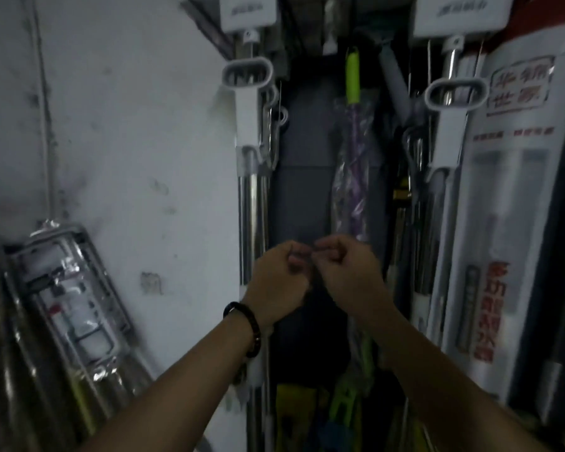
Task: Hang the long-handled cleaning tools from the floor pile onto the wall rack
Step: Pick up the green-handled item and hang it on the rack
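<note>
green-handled tool (353, 93) in clear plastic wrap hangs upright in the dark gap. left hand (279, 278) and right hand (346, 272) meet in front of its lower shaft, fingers curled, tips almost touching; if they pinch sth, too blurred to tell. left white mop (247, 125) hangs just left of the tool, right white mop (449, 138) on its other side. bead bracelet (245, 324) on left wrist.
</note>
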A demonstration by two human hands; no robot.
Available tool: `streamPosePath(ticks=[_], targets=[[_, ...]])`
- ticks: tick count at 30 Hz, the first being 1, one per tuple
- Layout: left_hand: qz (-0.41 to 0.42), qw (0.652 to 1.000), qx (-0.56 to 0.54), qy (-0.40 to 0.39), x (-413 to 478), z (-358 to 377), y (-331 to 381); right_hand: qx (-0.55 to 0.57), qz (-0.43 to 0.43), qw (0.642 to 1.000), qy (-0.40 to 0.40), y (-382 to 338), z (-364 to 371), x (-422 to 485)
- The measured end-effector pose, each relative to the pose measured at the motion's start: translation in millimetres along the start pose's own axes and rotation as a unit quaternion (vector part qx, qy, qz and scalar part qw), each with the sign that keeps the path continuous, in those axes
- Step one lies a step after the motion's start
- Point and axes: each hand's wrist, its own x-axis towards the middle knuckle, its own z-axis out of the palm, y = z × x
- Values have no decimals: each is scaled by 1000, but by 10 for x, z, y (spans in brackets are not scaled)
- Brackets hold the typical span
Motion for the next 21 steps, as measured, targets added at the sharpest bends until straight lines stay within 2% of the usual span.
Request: streamPosePath(ticks=[4,9,11,15,19,21], targets=[[-78,995,-65,1,-820,-373,-590,-6,85,994,-69,178,465,-846],[-218,964,-151,15,-2021,-698,-1368,29,212,964,-157,456,932,-2022],[-281,947,-155,19,-2486,-723,-1726,28,270,941,-199,682,1118,-2490],[-443,877,-183,14,-3341,-632,-2421,8,391,874,-288,1210,1367,-3351],[-535,828,-167,-10,-3964,-555,-2792,-22,487,802,-344,1767,1491,-3944],[-567,807,-164,-13,-4147,-497,-2886,-43,514,783,-348,2059,1542,-4143]])
